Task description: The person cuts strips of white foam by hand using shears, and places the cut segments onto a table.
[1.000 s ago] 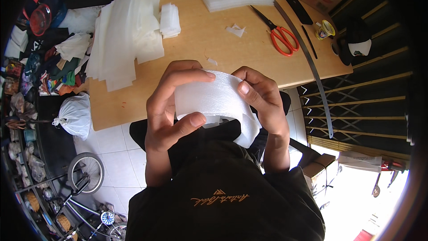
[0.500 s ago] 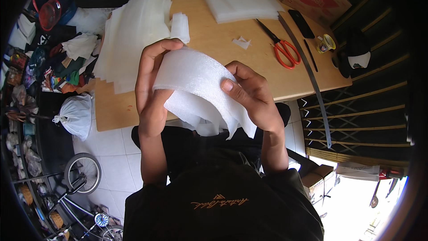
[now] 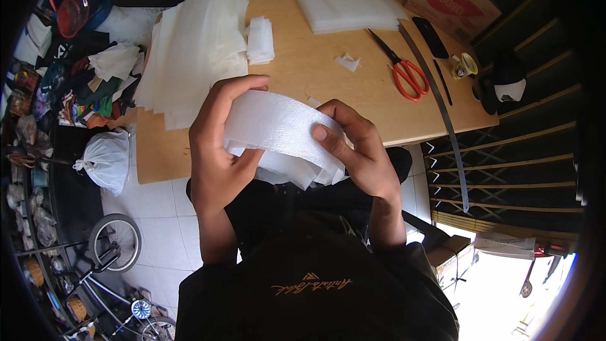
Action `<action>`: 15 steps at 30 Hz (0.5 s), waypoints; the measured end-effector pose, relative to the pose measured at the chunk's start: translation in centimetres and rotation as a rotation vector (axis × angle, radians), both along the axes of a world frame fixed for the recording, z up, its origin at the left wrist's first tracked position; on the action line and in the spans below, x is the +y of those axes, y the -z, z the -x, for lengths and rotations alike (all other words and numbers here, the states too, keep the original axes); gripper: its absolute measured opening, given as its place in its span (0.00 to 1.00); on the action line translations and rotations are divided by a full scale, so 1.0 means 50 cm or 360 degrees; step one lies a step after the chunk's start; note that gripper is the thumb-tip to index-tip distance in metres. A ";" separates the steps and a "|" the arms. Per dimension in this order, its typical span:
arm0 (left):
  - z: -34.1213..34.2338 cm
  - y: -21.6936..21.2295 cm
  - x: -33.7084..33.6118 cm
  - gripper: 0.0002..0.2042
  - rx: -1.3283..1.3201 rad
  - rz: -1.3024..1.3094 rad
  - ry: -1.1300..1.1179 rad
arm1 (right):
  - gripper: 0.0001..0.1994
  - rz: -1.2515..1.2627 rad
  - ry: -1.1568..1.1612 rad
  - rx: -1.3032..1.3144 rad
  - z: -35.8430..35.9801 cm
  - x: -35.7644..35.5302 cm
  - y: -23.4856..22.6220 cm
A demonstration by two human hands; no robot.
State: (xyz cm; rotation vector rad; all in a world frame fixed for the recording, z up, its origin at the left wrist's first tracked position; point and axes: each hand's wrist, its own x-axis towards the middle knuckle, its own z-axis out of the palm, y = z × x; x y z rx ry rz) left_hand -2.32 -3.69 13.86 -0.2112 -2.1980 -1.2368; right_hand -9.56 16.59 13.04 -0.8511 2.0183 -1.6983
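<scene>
Both my hands hold a bundle of white foam sheet strips [image 3: 274, 120], bent in an arch above the table's near edge. My left hand [image 3: 214, 145] is wrapped round the left end, its thumb underneath and its fingers over the far side. At the right end my right hand [image 3: 363, 151] pinches the strips, with the thumb on top and the fingertips hidden behind. The loose ends hang below, over my lap. Beyond my left hand lie a spread of long white sheets [image 3: 196, 57] and a small stack of white pieces [image 3: 261, 41].
On the wooden table [image 3: 303, 57] lie a thick stack of foam sheets [image 3: 347, 0], a scrap [image 3: 347, 62], orange-handled scissors [image 3: 411, 79], a black phone [image 3: 430, 36], a pen [image 3: 443, 82] and a cup [image 3: 465, 65]. A long metal ruler [image 3: 451, 139] overhangs the right edge. A cardboard box [image 3: 451, 0] stands behind.
The bundle and both hands have come down slightly toward me. My left hand has turned, its thumb shifting rightward under the strips, and the hanging ends are drawn up closer.
</scene>
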 end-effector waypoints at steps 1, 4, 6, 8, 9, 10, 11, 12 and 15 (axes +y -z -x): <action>0.001 -0.002 0.004 0.27 -0.0018 0.0060 -0.0005 | 0.16 0.0033 -0.0006 0.0036 0.000 0.001 0.004; 0.001 -0.005 0.025 0.26 -0.0146 0.0132 -0.0016 | 0.23 0.0167 0.0110 0.0340 -0.004 -0.005 0.009; 0.005 -0.004 0.041 0.25 -0.0204 0.0142 -0.0021 | 0.27 0.0234 0.0262 0.0700 -0.017 -0.027 0.003; 0.012 -0.012 0.051 0.25 -0.0151 0.0061 0.0064 | 0.30 0.0168 0.0187 0.0880 -0.017 -0.027 -0.004; 0.016 -0.015 0.053 0.25 -0.0120 0.0023 0.0111 | 0.31 0.0104 0.0094 0.0927 -0.014 -0.022 -0.005; 0.016 -0.011 0.051 0.25 -0.0121 -0.0067 0.0151 | 0.31 0.0089 0.0110 0.0998 -0.006 -0.017 0.001; 0.017 -0.004 0.049 0.26 -0.0122 -0.0158 0.0190 | 0.30 0.0089 0.0161 0.1030 -0.004 -0.013 0.002; 0.014 0.000 0.046 0.26 -0.0114 -0.0245 0.0224 | 0.30 0.0094 0.0207 0.1070 -0.005 -0.011 -0.001; 0.012 0.007 0.044 0.28 -0.0071 -0.0235 0.0288 | 0.28 0.0069 0.0263 0.1064 -0.013 -0.014 -0.004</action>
